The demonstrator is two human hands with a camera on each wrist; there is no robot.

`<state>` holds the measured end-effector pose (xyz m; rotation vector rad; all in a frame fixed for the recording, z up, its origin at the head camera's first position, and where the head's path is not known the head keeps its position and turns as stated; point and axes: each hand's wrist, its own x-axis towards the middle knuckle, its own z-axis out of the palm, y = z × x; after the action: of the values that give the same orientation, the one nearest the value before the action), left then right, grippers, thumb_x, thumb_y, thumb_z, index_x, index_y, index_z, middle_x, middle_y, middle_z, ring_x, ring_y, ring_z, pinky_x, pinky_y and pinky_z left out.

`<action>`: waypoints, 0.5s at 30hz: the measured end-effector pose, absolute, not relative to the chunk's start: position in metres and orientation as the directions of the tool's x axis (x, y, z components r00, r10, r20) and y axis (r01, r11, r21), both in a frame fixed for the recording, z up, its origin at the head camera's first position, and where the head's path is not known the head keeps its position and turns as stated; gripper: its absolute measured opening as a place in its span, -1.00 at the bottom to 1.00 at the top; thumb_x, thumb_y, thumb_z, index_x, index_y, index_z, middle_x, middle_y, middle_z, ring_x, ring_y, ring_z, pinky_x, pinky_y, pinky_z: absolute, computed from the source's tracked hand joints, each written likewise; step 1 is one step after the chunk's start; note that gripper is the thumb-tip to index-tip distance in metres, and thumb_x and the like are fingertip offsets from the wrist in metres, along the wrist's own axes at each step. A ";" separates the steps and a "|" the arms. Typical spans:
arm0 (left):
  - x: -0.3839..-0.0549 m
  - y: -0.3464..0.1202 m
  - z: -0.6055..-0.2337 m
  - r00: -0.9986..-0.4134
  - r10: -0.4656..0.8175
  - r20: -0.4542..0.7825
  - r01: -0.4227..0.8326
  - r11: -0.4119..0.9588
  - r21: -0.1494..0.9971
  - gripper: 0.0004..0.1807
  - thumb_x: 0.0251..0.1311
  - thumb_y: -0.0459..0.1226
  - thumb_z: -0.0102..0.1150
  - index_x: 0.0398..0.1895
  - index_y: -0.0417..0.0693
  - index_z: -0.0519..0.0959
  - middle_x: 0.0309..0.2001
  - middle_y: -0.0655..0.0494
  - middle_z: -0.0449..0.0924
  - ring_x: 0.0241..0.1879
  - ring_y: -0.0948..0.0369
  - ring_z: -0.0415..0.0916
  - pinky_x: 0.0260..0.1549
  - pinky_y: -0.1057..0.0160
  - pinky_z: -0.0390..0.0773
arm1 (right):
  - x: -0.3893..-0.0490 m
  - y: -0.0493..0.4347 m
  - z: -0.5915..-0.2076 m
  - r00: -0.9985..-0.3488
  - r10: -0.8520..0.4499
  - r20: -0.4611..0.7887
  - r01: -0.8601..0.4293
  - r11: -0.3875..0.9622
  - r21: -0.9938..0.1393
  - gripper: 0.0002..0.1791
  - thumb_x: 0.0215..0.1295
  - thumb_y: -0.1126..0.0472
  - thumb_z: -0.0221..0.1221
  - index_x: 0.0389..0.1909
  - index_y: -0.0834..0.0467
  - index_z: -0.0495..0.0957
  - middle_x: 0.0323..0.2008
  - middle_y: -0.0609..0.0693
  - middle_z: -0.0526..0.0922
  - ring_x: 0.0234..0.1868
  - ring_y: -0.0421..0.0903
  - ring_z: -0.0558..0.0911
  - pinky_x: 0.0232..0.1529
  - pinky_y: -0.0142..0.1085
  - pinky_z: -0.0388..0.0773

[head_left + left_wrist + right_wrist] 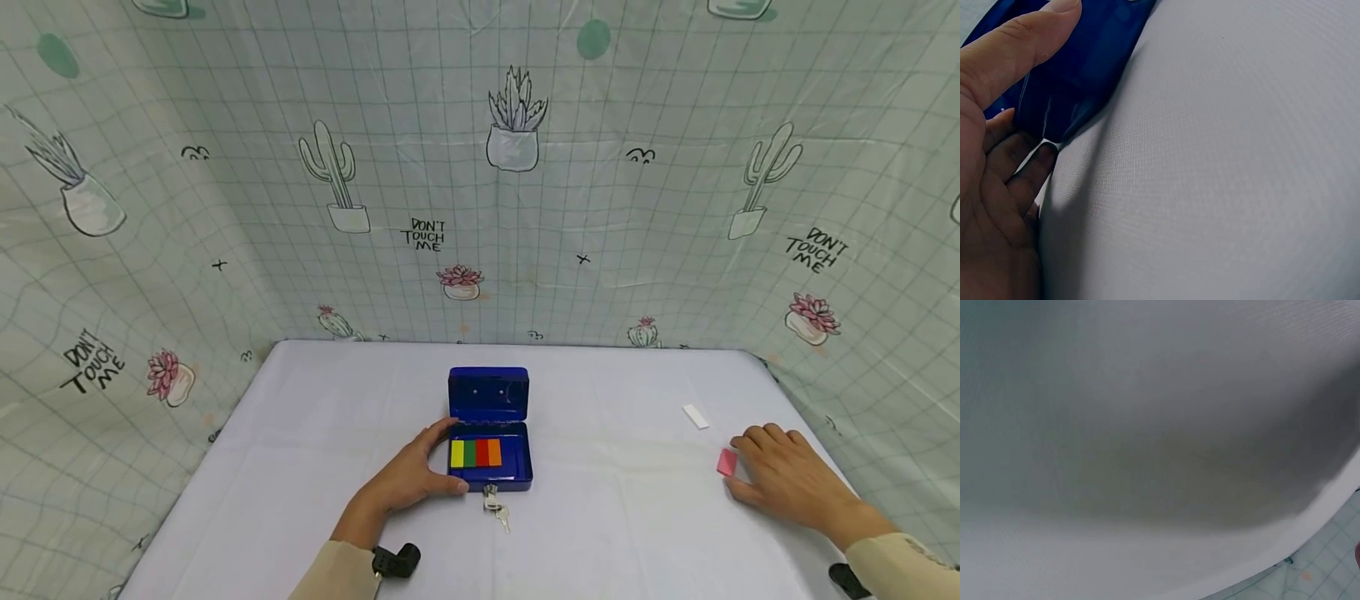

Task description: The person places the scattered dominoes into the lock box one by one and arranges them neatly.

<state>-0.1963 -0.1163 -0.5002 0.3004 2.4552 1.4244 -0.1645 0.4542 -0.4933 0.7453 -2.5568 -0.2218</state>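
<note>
A blue metal cash box (517, 479) stands with its lid (487, 396) raised. Inside, along the left part, lie a yellow block (457, 454), a green block (470, 453), a red block (482, 452) and an orange block (495, 452). My left hand (408, 475) grips the box's left side, thumb at the front corner and fingers toward the back; the left wrist view shows the thumb (1022, 44) on the blue wall. Far to the right, my right hand (787, 475) pinches a pink block (726, 462) between thumb and fingers. The right wrist view shows no block.
A white block (695, 417) lies on the white tabletop (615, 517), behind and left of the right hand. Keys (502, 518) hang from the lock at the box's front. Patterned fabric (555, 208) encloses the table's back and sides.
</note>
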 end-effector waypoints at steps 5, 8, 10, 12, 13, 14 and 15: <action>-0.196 -0.116 -0.501 -0.936 0.320 -0.144 0.035 0.494 0.869 0.16 -0.06 -0.02 0.71 0.64 0.21 0.25 0.63 -0.08 0.23 0.63 -0.20 0.07 0.52 -0.45 0.02 | -0.165 0.458 -0.495 -0.753 -0.532 0.387 -0.463 0.846 0.264 -0.51 0.07 -0.16 0.39 -0.18 0.16 0.65 -0.25 -0.02 0.57 -0.19 0.04 0.51 -0.29 -0.06 0.37; -0.197 -0.116 -0.501 -0.938 0.315 -0.148 0.031 0.500 0.866 0.16 -0.07 -0.01 0.72 0.63 0.23 0.25 0.63 -0.07 0.22 0.64 -0.20 0.06 0.52 -0.45 0.02 | -0.165 0.459 -0.496 -0.765 -0.527 0.371 -0.461 0.850 0.256 -0.53 0.07 -0.14 0.41 -0.18 0.15 0.65 -0.25 -0.04 0.57 -0.19 0.03 0.51 -0.28 -0.06 0.37; -0.197 -0.116 -0.500 -0.938 0.312 -0.148 0.030 0.502 0.865 0.16 -0.07 -0.01 0.72 0.63 0.24 0.25 0.63 -0.06 0.22 0.64 -0.20 0.06 0.52 -0.45 0.02 | -0.166 0.458 -0.496 -0.772 -0.523 0.361 -0.459 0.852 0.253 -0.56 0.07 -0.12 0.41 -0.19 0.13 0.65 -0.26 -0.05 0.56 -0.19 0.03 0.51 -0.28 -0.07 0.38; -0.197 -0.116 -0.500 -0.939 0.311 -0.149 0.028 0.500 0.866 0.16 -0.07 -0.02 0.72 0.63 0.24 0.25 0.63 -0.06 0.22 0.64 -0.20 0.05 0.52 -0.45 0.01 | -0.166 0.457 -0.497 -0.779 -0.519 0.352 -0.457 0.854 0.250 -0.58 0.07 -0.10 0.42 -0.20 0.13 0.64 -0.26 -0.06 0.55 -0.19 0.02 0.51 -0.27 -0.07 0.39; -0.197 -0.116 -0.500 -0.939 0.312 -0.148 0.029 0.497 0.867 0.16 -0.07 -0.03 0.72 0.63 0.24 0.25 0.63 -0.06 0.23 0.64 -0.20 0.05 0.52 -0.45 0.01 | -0.166 0.457 -0.497 -0.781 -0.518 0.349 -0.455 0.855 0.250 -0.59 0.07 -0.09 0.42 -0.21 0.12 0.64 -0.27 -0.06 0.55 -0.18 0.02 0.52 -0.26 -0.06 0.39; -0.197 -0.115 -0.500 -0.938 0.313 -0.148 0.028 0.496 0.868 0.16 -0.06 -0.03 0.72 0.63 0.24 0.25 0.63 -0.06 0.23 0.64 -0.21 0.05 0.53 -0.45 0.01 | -0.166 0.457 -0.498 -0.783 -0.516 0.347 -0.455 0.856 0.247 -0.60 0.07 -0.08 0.42 -0.21 0.12 0.65 -0.27 -0.07 0.55 -0.18 0.02 0.52 -0.26 -0.06 0.39; -0.196 -0.115 -0.500 -0.938 0.314 -0.148 0.029 0.495 0.869 0.16 -0.06 -0.03 0.72 0.64 0.24 0.25 0.63 -0.07 0.23 0.64 -0.21 0.05 0.53 -0.45 0.01 | -0.165 0.457 -0.498 -0.784 -0.515 0.345 -0.455 0.856 0.245 -0.60 0.07 -0.08 0.42 -0.22 0.12 0.65 -0.27 -0.07 0.55 -0.18 0.02 0.52 -0.26 -0.06 0.40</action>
<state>-0.1965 -0.1153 -0.5001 0.2900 2.4551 1.4187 -0.1654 0.4567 -0.4979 0.7187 -2.6268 -0.2074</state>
